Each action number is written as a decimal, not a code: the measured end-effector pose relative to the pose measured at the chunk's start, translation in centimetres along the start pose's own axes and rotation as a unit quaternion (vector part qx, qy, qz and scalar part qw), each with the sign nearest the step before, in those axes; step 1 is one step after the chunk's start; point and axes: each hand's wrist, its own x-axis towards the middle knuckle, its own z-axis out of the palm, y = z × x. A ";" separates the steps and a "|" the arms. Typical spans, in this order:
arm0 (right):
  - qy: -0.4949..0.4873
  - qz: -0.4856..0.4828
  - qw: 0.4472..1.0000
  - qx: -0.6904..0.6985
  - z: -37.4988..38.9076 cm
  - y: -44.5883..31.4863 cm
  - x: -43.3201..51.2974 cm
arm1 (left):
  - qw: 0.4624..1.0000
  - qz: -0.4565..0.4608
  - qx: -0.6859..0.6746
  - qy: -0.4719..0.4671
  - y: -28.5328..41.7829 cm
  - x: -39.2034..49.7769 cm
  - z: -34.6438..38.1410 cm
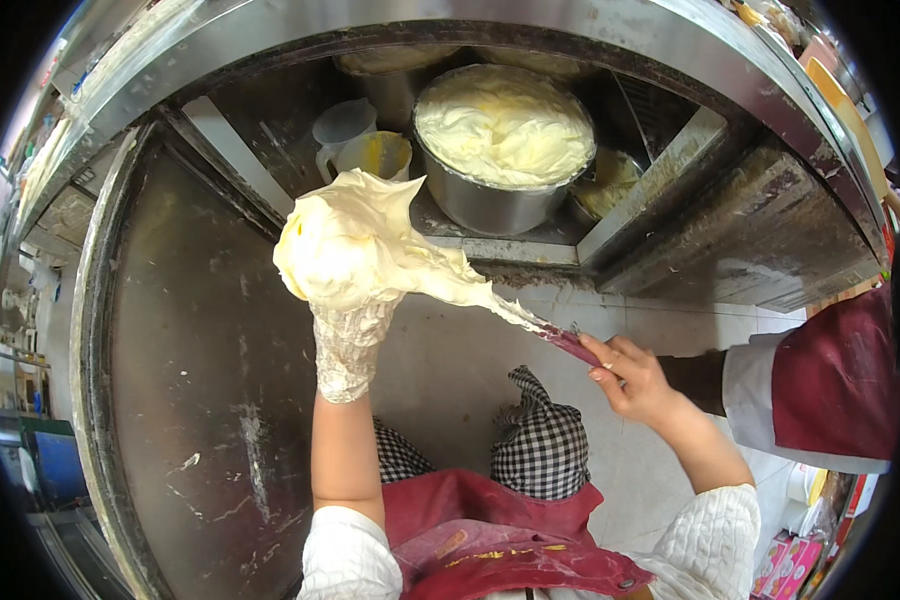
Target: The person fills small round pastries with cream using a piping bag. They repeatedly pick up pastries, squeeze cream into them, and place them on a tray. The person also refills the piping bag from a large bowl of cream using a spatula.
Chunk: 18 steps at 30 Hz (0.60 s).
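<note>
My left hand (352,330) is raised, covered to the wrist in crinkled clear plastic; I cannot tell whether this is a glove or a bag. A large mound of pale yellow cream (337,240) sits over it and hides the fingers. My right hand (630,379) grips the dark red handle of a spatula (570,345). Its far part is coated in cream and runs into the mound. Beyond both hands, a round metal pot (487,202) stands in an open steel cabinet, filled with swirled cream (502,120).
Left of the pot are a translucent jug (345,120) and a yellow-smeared measuring jug (379,154). Another container of cream (611,184) is partly hidden at right. The open cabinet door (210,337) spans the left. A person's maroon apron (832,375) is close on the right.
</note>
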 end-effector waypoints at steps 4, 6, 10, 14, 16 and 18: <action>-0.051 0.012 0.998 -0.043 -2.9 -1.1 0.8 | 0.999 -0.001 -0.021 0.050 -1.1 0.6 0.3; -0.045 0.023 0.997 -0.063 -2.9 -1.8 0.5 | 0.998 0.001 0.020 0.054 -1.0 1.1 -0.2; -0.019 0.054 0.998 -0.037 -1.6 -2.0 -1.0 | 0.997 -0.052 0.009 0.063 -1.3 0.6 -0.9; 0.039 0.156 0.987 0.023 0.2 -1.5 -2.3 | 0.996 -0.069 0.058 0.016 -1.4 0.0 -2.1; 0.063 0.158 0.985 0.039 1.4 -0.6 -2.6 | 0.993 -0.057 0.099 -0.005 -1.7 -0.9 -2.5; 0.059 0.191 0.978 0.057 2.4 0.3 -2.7 | 0.994 -0.080 0.077 -0.013 -2.2 -1.5 -2.4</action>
